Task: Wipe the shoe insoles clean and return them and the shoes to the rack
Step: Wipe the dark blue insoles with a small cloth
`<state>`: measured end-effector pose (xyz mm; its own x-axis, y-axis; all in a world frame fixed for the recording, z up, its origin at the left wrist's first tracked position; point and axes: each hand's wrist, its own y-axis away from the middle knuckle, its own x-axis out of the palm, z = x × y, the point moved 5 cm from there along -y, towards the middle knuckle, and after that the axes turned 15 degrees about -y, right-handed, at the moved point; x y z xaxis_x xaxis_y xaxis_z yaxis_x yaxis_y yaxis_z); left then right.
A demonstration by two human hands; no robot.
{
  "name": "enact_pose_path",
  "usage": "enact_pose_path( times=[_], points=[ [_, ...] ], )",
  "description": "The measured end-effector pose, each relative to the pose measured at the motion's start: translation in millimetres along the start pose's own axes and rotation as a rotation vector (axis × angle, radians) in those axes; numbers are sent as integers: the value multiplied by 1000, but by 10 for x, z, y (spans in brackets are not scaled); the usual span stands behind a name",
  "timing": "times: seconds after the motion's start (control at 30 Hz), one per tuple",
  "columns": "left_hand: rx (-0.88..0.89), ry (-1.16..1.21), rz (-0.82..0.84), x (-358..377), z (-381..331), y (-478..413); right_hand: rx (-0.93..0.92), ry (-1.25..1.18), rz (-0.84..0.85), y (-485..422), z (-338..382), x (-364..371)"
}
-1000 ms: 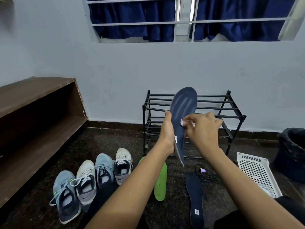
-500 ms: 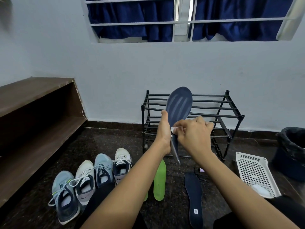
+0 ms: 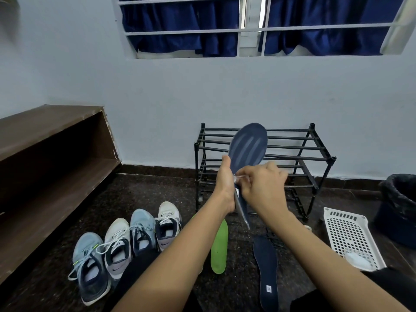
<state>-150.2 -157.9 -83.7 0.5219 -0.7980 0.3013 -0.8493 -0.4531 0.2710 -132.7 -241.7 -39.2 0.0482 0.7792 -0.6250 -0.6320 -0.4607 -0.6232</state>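
The right hand's point(image 3: 263, 185) fingers point(image 3: 249, 174) are curled tight, pinching a small white wipe point(image 3: 239, 177) against the waist of a dark blue insole point(image 3: 247, 147). The left hand point(image 3: 225, 183) grips that insole by its left edge, thumb up along it, and holds it upright with the toe end highest, in front of the black rack point(image 3: 315, 154) by the wall.

On the floor to the right, a white perforated basket point(image 3: 337, 224) holds one small white lump point(image 3: 358, 260), too blurred to name. Beyond it stands a dark bin point(image 3: 398, 206) lined with a black bag; what is in it cannot be seen.

A second ago the wipe sat higher and further right on the insole; since half a second ago it has hardly shifted.

Below the hands a green insole point(image 3: 219, 248) and a second dark insole point(image 3: 265, 266) lie on the floor, the dark one with a small white label point(image 3: 268, 288) too small to read. Four shoes point(image 3: 116, 246) stand in a row at the left, two showing a swoosh mark.
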Motion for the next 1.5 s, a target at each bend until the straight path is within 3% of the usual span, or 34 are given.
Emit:
enact_pose_path(
  times=[0.1, 0.57, 0.93, 1.3, 1.5],
  points=[
    [0, 20, -30, -50, -8, -16, -45, -27, -5, 69, 44, 62],
    [9, 45, 74, 239, 92, 38, 197, -10, -88, -231, -364, -172],
    [36, 70, -57, 1, -20, -64, 3, -17, 13, 6, -20, 1],
    [16, 36, 53, 167, 72, 1, 169, -21, -93, -222, -299, -153],
    [-1, 99, -20, 6, 10, -58, 65, -73, 21, -32, -43, 30]
  ],
)
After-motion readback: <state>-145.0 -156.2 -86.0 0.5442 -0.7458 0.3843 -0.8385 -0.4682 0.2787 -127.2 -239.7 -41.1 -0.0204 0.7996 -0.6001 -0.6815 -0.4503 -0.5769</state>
